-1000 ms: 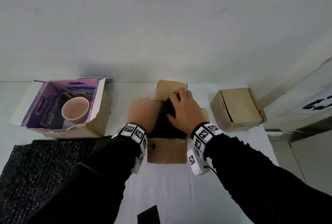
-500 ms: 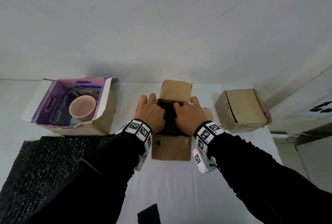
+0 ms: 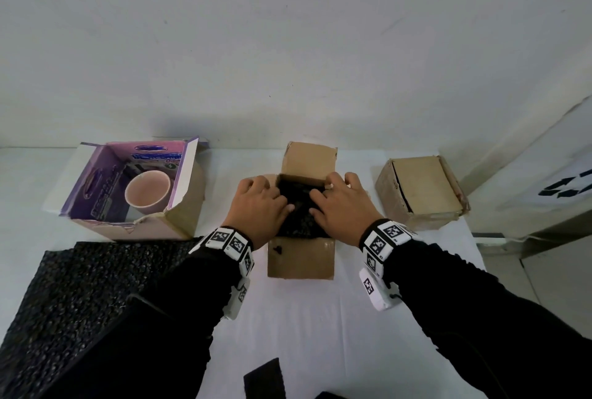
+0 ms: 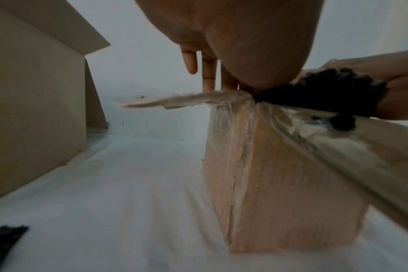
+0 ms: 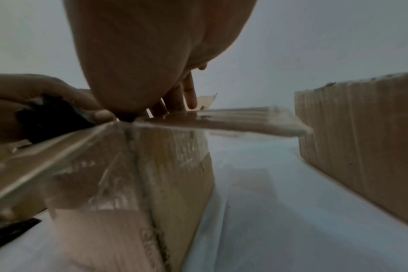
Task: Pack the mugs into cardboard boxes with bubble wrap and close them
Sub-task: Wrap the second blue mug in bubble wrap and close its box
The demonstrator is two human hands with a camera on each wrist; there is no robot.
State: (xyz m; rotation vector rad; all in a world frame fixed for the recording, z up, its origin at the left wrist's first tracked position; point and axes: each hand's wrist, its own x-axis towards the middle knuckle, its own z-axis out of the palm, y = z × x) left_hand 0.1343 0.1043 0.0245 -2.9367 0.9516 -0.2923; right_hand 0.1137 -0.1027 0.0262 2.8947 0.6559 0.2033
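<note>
An open brown cardboard box stands mid-table with its far flap up. Black bubble wrap fills it, and whatever is inside the wrap is hidden. My left hand lies flat over the box's left side, fingers straight across the left flap and thumb on the wrap. My right hand mirrors it, fingers stretched over the right flap and thumb by the wrap. A pink mug sits in an open purple box at the left.
A shut cardboard box stands to the right, close to the open box's right flap. A large sheet of black bubble wrap lies at the near left. A small dark piece lies at the near edge. The white table ends at the right.
My right hand has slid from the middle of the wrap to the box's right side. My left hand has come up onto the left side. Both now press down, a little further apart.
</note>
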